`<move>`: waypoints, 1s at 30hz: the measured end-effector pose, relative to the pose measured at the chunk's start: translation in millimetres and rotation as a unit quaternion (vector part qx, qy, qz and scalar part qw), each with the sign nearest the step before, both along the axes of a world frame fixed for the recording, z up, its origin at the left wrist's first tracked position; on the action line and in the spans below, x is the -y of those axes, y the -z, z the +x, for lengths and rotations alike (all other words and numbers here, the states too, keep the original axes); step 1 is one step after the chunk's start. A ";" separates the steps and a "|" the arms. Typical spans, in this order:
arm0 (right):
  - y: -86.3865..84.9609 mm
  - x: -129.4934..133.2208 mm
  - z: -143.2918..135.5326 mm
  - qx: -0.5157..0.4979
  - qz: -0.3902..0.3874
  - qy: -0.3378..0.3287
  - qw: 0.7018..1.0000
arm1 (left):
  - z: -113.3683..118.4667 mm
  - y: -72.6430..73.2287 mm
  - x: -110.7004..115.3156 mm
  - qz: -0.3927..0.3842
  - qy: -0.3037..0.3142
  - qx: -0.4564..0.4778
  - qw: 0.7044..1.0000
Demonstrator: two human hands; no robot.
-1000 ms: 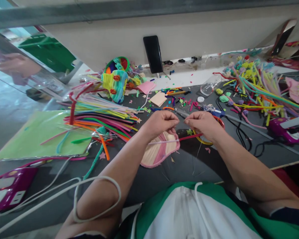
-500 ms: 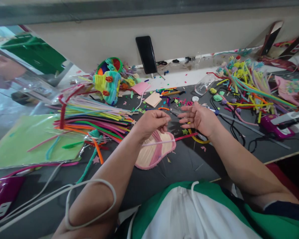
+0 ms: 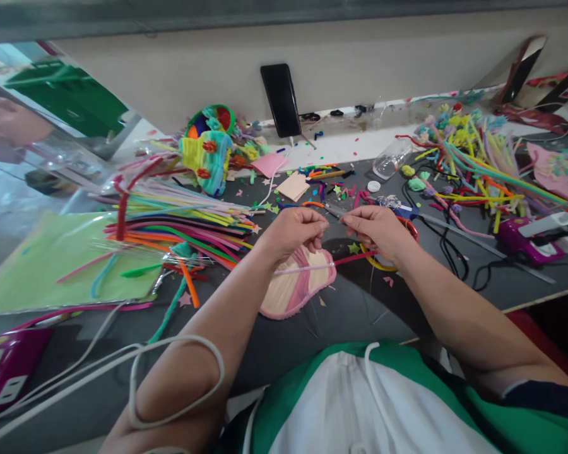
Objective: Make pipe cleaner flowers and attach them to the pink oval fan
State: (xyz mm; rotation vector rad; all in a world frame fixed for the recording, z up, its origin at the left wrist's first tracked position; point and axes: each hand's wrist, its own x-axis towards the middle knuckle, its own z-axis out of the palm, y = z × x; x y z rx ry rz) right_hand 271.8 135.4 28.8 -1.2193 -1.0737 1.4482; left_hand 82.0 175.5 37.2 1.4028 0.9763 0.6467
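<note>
My left hand (image 3: pixel 299 234) is closed in a pinch just above a pink-and-cream striped flat piece (image 3: pixel 297 293). What its fingertips hold, if anything, is too fine to make out. Facing it, my right hand (image 3: pixel 376 230) is also pinched, its fingertips a short gap from the left ones. I cannot tell what sits between these fingers. A white strip and a red pipe cleaner (image 3: pixel 353 258) cross the striped piece and run towards my right wrist. Behind the right fingertips show scissors blades (image 3: pixel 334 210). An orange-red loop (image 3: pixel 409 228) lies partly hidden by that hand.
Bundled colourful pipe cleaners (image 3: pixel 189 221) lie left, beside a green sheet (image 3: pixel 71 265). A phone (image 3: pixel 281 99) leans on the wall. More pipe cleaners (image 3: pixel 483 157) and a purple power strip (image 3: pixel 525 243) are right. A white cable (image 3: pixel 180 340) loops over my left forearm.
My right hand has gone from spread fingers to a pinch. My left hand stays pinched in nearly the same place. Another person's hand at the far right has left the view.
</note>
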 end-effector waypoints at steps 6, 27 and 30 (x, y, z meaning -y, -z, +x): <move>5.8 -2.6 -1.2 0.068 0.013 0.024 0.997 | 1.2 -0.1 0.8 -0.005 0.001 0.000 1.000; 10.1 -2.4 -3.8 0.154 0.055 0.044 0.986 | 4.4 -0.6 2.0 0.006 0.004 -0.017 1.000; 9.2 -2.2 -4.1 0.158 0.053 0.044 0.985 | 5.3 -0.7 2.3 0.001 0.004 -0.019 1.000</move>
